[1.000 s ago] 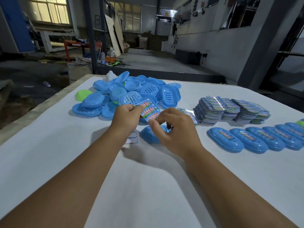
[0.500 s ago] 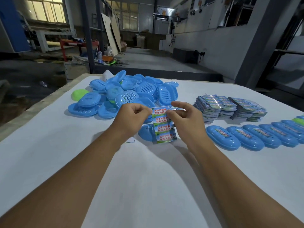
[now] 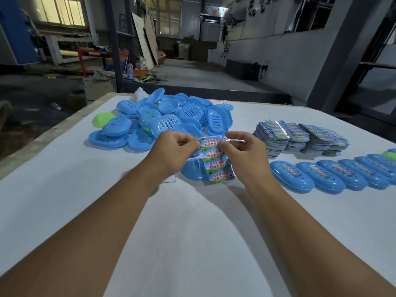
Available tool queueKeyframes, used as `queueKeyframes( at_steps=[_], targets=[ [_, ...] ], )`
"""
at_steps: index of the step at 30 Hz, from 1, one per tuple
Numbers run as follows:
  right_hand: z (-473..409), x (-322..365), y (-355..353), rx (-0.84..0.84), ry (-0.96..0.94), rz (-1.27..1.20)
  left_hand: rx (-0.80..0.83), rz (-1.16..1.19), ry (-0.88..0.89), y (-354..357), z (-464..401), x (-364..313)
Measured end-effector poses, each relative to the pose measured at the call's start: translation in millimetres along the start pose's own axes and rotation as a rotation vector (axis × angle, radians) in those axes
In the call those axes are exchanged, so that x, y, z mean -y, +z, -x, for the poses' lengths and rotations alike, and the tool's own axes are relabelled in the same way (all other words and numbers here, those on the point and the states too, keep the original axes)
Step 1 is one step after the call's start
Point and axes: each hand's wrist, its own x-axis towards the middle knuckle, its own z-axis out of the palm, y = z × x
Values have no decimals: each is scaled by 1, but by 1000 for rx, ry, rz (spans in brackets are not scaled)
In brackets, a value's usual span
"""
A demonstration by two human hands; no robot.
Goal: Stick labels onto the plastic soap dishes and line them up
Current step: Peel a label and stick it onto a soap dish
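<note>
Both hands now work the top edge of a printed sheet of four stacked labels, green-and-blue with red lettering (image 3: 217,160). The left hand (image 3: 174,151) pinches the sheet's upper left corner; the right hand (image 3: 242,153) pinches at the upper right, where a glossy strip (image 3: 234,140) lifts away — probably the top label starting to peel.

The sheet hangs just above a lone blue oval plastic soap dish (image 3: 194,171) lying on the white table (image 3: 192,232), likely the next one to be labelled.

Against a second ago: the sheet was then tilted in the left hand alone, the right hand curled below it. Half a second ago both hands already held it upright — since then only the peel has begun.

The row of labelled blue dishes (image 3: 321,175) at right is unchanged, as are the unlabelled heap (image 3: 167,121) and the stacks of label sheets (image 3: 300,136).
</note>
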Motion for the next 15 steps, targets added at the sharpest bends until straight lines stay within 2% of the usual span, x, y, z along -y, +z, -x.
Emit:
queueKeyframes(
  at_steps=[3, 9, 15],
  targets=[
    [1, -4, 2, -43, -163, 265, 31, -4, 9, 3, 1, 1],
    [11, -2, 6, 58, -298, 310, 67, -38, 35, 6, 3, 1],
    [15, 4, 5, 63, -303, 377, 61, -120, 102, 12, 5, 1]
  ],
)
